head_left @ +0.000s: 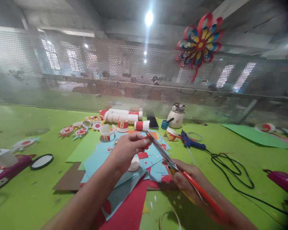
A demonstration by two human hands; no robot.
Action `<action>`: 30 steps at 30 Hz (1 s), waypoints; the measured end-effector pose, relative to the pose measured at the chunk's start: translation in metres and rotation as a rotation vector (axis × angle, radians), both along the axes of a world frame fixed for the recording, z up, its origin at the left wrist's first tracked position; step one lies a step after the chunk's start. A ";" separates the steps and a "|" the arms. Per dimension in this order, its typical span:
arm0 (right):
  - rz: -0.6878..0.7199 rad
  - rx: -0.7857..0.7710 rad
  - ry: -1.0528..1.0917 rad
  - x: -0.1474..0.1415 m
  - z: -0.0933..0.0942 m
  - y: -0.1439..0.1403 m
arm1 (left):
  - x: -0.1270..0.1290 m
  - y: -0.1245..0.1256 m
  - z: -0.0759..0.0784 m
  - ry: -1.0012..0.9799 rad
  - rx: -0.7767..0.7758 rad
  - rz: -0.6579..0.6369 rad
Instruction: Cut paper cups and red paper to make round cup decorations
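A person sits or stands — which, one cannot tell — at a bright green table, both bare hands reaching forward over a pile of craft paper. The left hand pinches a small red piece between thumb and fingertips, above the middle of the pile. The right hand has its fingers wrapped around the orange-red handles of a large pair of scissors; the blades point away and to the left, their tips beside the red piece. Whether the blades touch it is unclear.

Beneath the hands lie light-blue sheets scattered with red scraps, and a red sheet nearer the person. Beyond stand two paper cups, a white one and a red one, with another cup on its side. To the right are a blue glue gun with a black cord and a pale bottle. Red-and-white turtle-like ornaments sit at left — a looped paper flower hangs above.
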State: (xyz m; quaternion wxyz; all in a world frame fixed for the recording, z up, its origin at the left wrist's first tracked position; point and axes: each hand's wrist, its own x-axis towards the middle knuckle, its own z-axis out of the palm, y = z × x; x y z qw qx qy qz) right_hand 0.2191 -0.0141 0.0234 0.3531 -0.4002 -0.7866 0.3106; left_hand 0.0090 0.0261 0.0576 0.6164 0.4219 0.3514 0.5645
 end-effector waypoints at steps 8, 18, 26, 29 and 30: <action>-0.043 -0.003 0.011 0.000 -0.002 -0.001 | 0.000 0.001 -0.001 -0.008 -0.019 -0.010; -0.038 -0.017 0.008 -0.001 -0.001 -0.002 | -0.001 0.002 -0.002 -0.019 -0.026 -0.028; -0.039 -0.102 0.021 -0.001 -0.001 -0.003 | -0.003 0.004 -0.006 -0.044 -0.043 -0.049; -0.023 -0.116 -0.037 -0.001 0.000 -0.003 | -0.003 0.005 -0.007 -0.051 -0.064 -0.063; -0.031 -0.116 -0.049 -0.001 0.001 -0.004 | -0.003 0.006 -0.007 -0.052 -0.070 -0.065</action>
